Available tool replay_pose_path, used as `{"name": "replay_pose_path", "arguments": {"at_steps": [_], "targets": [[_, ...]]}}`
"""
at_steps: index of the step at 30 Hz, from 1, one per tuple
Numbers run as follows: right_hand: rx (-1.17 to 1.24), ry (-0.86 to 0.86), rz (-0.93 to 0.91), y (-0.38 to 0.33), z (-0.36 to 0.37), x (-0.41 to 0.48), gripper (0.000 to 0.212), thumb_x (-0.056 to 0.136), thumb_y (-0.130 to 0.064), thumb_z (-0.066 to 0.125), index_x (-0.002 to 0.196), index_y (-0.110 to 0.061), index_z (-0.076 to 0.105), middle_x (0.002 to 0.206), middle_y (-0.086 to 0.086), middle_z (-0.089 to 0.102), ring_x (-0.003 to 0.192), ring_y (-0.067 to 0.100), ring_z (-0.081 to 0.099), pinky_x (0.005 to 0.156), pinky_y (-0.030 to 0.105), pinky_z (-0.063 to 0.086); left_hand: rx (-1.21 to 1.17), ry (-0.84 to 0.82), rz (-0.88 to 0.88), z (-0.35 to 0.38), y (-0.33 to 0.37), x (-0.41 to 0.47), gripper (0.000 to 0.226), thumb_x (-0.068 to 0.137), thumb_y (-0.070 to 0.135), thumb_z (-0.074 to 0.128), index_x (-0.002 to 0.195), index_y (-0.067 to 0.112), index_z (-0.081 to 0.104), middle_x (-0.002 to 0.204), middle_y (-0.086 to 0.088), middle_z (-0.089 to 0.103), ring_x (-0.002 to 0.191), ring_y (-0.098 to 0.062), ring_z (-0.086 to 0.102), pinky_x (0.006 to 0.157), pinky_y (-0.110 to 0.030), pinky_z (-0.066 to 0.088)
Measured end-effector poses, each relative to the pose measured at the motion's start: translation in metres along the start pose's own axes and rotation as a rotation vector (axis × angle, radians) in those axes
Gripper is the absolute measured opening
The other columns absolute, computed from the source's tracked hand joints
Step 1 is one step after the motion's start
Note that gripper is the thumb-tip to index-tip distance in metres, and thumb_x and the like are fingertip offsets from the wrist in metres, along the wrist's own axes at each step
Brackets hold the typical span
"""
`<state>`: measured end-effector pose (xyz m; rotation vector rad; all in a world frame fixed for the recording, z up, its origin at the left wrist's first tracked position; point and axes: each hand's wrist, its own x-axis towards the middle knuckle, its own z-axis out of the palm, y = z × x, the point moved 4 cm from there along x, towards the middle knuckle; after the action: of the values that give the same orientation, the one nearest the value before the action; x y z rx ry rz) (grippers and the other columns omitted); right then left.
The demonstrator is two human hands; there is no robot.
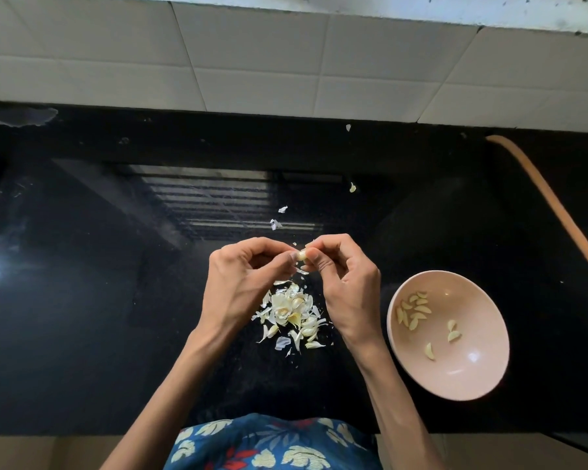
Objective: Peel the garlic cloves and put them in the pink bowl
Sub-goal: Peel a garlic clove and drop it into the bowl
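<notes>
1. The small cream-white garlic clove is held in the air above the counter, between the fingertips of both hands. The fingers cover most of it, so only a short glossy section shows. Whether any skin remains on it cannot be told.
2. The left hand pinches the clove's left end between thumb and forefinger. Its other fingers curl under and are mostly hidden.
3. The right hand pinches the clove's right end in the same way.
4. A loose pile of white papery garlic skins lies on the counter directly below the hands. Both wrists overlap its edges. Whether it contains whole cloves is hard to make out.
5. The round matte pink bowl stands on the counter just right of the right wrist, apart from the pile. Pale yellow peeled cloves cluster against its left inner wall, with a few scattered lower.
6. The glossy black stone countertop carries stray skin scraps beyond the hands.
7. An orange-brown curved strip is cut off at the right edge and cannot be identified.
</notes>
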<state>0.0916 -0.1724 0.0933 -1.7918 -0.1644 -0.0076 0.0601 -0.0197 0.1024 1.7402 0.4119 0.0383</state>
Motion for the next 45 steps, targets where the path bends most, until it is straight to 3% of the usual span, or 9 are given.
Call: {"name": "replay_pose_path", "arguments": {"at_steps": [8,15,20,24,28,31,34,41,45], "targets": [[0.065,0.023,-0.002,-0.001,0.005,-0.003,0.012,0.09,-0.001,0.07,0.095,-0.012,0.071,0.087,-0.007,0.072,0.085,0.016,0.071,0.077,0.036,0.059,-0.273,0.09,-0.207,0.008,-0.014,0.004,0.019,0.09,0.003,0.064,0.074,0.01,0.072,0.069,-0.011,0.073,0.07,-0.029,0.075,0.075,-0.037,0.059],[0.278,0.072,0.163,0.003,0.004,-0.001,0.022,0.089,0.002,0.07,0.105,-0.013,0.07,0.091,0.009,0.075,0.083,0.025,0.075,0.077,0.042,0.062,-0.269,0.133,-0.201,0.009,-0.021,0.003,0.012,0.094,0.02,0.067,0.091,0.009,0.07,0.079,-0.008,0.073,0.071,-0.029,0.076,0.067,-0.036,0.061],[0.629,0.104,0.407,0.007,0.0,-0.001,0.028,0.082,0.012,0.07,0.107,0.0,0.066,0.095,0.02,0.075,0.085,0.032,0.075,0.076,0.032,0.06,-0.051,0.143,-0.17,0.0,-0.03,0.01,0.016,0.099,0.019,0.061,0.107,0.013,0.073,0.088,-0.005,0.075,0.071,-0.017,0.075,0.067,-0.03,0.062],[0.729,0.085,0.485,0.009,0.001,-0.001,0.033,0.08,0.014,0.07,0.109,0.0,0.066,0.098,0.022,0.075,0.085,0.03,0.075,0.076,0.03,0.06,0.158,0.138,-0.116,-0.004,-0.032,0.015,0.005,0.086,0.024,0.078,0.086,0.02,0.079,0.066,0.001,0.074,0.058,-0.013,0.071,0.066,-0.04,0.063],[0.737,0.074,0.503,0.01,0.001,-0.001,0.036,0.079,0.014,0.07,0.112,0.0,0.065,0.098,0.021,0.075,0.086,0.031,0.074,0.078,0.031,0.059,0.163,0.189,-0.074,-0.006,-0.024,0.018,0.028,0.077,0.039,0.084,0.071,0.015,0.072,0.062,-0.001,0.071,0.055,-0.017,0.07,0.055,-0.031,0.06],[0.724,0.072,0.507,0.011,0.001,0.0,0.038,0.079,0.013,0.07,0.113,-0.002,0.065,0.099,0.021,0.075,0.086,0.03,0.075,0.078,0.031,0.059,-0.02,0.061,-0.097,-0.001,-0.02,0.019,0.024,0.089,0.038,0.07,0.088,0.015,0.076,0.082,-0.002,0.076,0.073,-0.018,0.074,0.064,-0.032,0.062],[0.708,0.06,0.508,0.011,0.001,0.0,0.04,0.079,0.012,0.07,0.116,-0.003,0.065,0.099,0.02,0.075,0.089,0.03,0.075,0.081,0.033,0.06,-0.098,-0.131,-0.021,0.005,-0.015,0.015,0.021,0.085,0.029,0.073,0.101,0.017,0.078,0.1,-0.001,0.076,0.09,-0.019,0.074,0.076,-0.035,0.062],[0.683,0.024,0.513,0.011,0.002,-0.002,0.037,0.083,0.005,0.07,0.119,-0.005,0.066,0.102,0.019,0.076,0.099,0.031,0.073,0.088,0.038,0.059,-0.047,-0.095,0.067,0.002,-0.013,0.014,0.014,0.082,0.02,0.079,0.093,0.011,0.079,0.091,-0.002,0.077,0.083,-0.019,0.075,0.074,-0.032,0.062],[0.637,0.026,0.496,0.013,0.003,-0.002,0.038,0.082,0.004,0.073,0.117,-0.007,0.068,0.099,0.019,0.076,0.101,0.033,0.072,0.094,0.045,0.056,-0.145,-0.114,-0.041,0.004,-0.02,0.014,0.012,0.082,0.02,0.078,0.09,0.01,0.077,0.088,-0.009,0.076,0.084,-0.026,0.075,0.077,-0.037,0.061]]}}
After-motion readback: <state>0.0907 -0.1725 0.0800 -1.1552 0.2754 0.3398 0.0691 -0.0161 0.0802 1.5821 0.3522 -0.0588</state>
